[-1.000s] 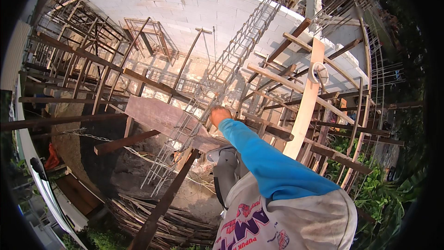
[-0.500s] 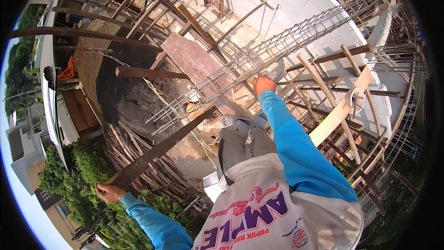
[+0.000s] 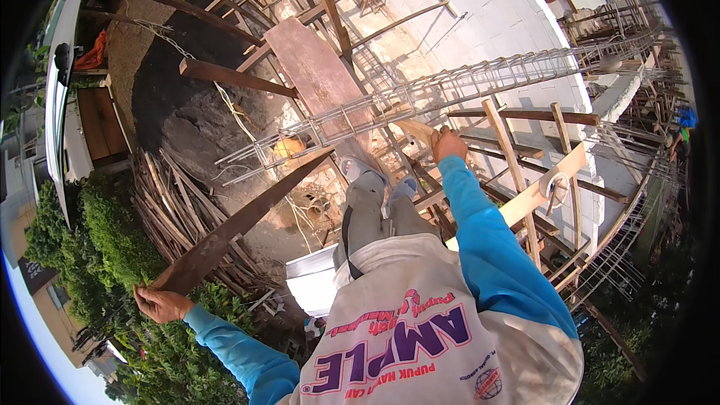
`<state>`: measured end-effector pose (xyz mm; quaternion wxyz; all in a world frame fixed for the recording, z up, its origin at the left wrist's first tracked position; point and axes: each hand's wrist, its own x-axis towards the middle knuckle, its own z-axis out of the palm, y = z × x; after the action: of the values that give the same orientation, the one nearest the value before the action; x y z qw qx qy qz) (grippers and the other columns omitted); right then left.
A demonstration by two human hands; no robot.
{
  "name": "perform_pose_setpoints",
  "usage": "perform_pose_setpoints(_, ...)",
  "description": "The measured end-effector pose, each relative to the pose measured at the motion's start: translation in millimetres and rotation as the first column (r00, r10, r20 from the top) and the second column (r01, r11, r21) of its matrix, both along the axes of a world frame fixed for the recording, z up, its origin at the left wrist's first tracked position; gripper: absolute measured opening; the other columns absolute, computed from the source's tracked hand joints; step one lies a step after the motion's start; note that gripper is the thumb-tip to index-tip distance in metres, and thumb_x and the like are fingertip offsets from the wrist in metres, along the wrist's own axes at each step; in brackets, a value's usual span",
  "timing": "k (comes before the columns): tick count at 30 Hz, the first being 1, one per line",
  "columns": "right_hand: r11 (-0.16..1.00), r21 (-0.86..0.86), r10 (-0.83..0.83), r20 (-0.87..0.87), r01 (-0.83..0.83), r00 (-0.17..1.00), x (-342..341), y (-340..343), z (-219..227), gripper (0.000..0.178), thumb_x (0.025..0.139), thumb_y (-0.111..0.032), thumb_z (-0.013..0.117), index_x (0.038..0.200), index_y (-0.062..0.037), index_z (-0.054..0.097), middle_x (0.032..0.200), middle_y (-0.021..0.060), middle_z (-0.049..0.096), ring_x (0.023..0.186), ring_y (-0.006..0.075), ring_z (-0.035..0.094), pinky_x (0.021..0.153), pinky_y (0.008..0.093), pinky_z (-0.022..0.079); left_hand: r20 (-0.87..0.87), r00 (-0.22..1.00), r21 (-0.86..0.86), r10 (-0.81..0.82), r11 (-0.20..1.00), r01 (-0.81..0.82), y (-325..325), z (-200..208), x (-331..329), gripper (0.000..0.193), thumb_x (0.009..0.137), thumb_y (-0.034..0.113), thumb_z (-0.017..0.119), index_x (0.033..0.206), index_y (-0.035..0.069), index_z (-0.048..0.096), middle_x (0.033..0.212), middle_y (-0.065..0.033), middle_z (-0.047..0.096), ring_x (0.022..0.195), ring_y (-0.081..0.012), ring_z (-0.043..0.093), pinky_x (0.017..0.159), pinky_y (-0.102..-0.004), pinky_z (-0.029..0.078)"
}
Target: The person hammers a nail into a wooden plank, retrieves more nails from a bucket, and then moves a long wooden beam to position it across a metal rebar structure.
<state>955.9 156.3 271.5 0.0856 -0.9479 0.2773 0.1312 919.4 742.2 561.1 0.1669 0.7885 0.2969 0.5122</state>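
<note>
My left hand (image 3: 161, 304) is closed on the near end of a long dark wooden plank (image 3: 232, 229), which slants up to the right toward my feet. My right arm reaches forward, and my right hand (image 3: 449, 145) has its fingers curled at the end of a light-brown piece of wood (image 3: 415, 131). Just beyond that hand runs a long rebar cage (image 3: 405, 99), slanting across the view and apart from the fingers. Both sleeves are blue. My sandalled feet (image 3: 363, 170) stand by the lower end of a reddish board (image 3: 319, 75).
Wooden props and crosspieces (image 3: 504, 142) stand at the right, beside a pale block wall (image 3: 480, 37). A light board with a round roll on it (image 3: 536, 193) lies nearer me. Down left are a pile of timber strips (image 3: 180, 214), dark sand (image 3: 191, 131) and green bushes (image 3: 120, 225).
My right hand has left the rebar cage and come down to the right, onto the wood. My left hand still grips the plank, shifted slightly left. The whole view has shifted somewhat.
</note>
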Motion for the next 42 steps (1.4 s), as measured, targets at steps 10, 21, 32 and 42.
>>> perform_pose_setpoints(10,0.999,0.021,-0.030,-0.070,0.032,0.997,-2,-12,-7,0.033,0.084,-0.037,0.051,0.098,-0.0080,0.060,0.094,0.0150,0.061,0.080,0.0340,0.062,0.070,0.0441,0.050,-0.008,0.998,0.223,0.065,0.973,-0.062,-26,10,-12,0.029,0.089,0.029,0.054,0.084,0.003,0.065,0.081,-0.0121,0.062,0.073,-0.0270,0.058,0.066,-0.0378,0.048)
perform_pose_setpoints(21,1.000,0.021,0.011,-0.091,-0.009,0.996,-2,-17,-9,0.035,0.085,-0.039,0.050,0.100,-0.0083,0.059,0.093,0.0168,0.062,0.077,0.0334,0.062,0.068,0.0444,0.051,0.003,1.000,0.098,0.000,0.995,0.000,-49,4,22,0.023,0.090,0.024,0.054,0.088,0.005,0.065,0.089,-0.0112,0.062,0.084,-0.0261,0.057,0.075,-0.0394,0.046)
perform_pose_setpoints(32,1.000,-0.019,-0.005,-0.170,0.002,0.986,5,0,0,0.041,0.087,-0.043,0.045,0.102,-0.0074,0.059,0.099,0.0181,0.062,0.088,0.0349,0.061,0.077,0.0444,0.048,0.027,0.995,0.069,-0.101,0.993,0.098,-18,-2,7,0.023,0.091,0.006,0.047,0.109,-0.003,0.057,0.103,-0.0121,0.057,0.089,-0.0173,0.056,0.075,-0.0265,0.047)
perform_pose_setpoints(42,0.993,0.114,-0.019,-0.039,0.024,0.999,3,-48,-47,0.039,0.080,-0.042,0.057,0.098,-0.0076,0.061,0.094,0.0192,0.064,0.090,0.0366,0.060,0.082,0.0429,0.045,-0.070,0.997,0.111,0.033,0.994,-0.025,-27,18,9,0.020,0.077,-0.001,0.051,0.090,0.004,0.065,0.086,-0.0083,0.062,0.089,-0.0246,0.054,0.081,-0.0370,0.043)
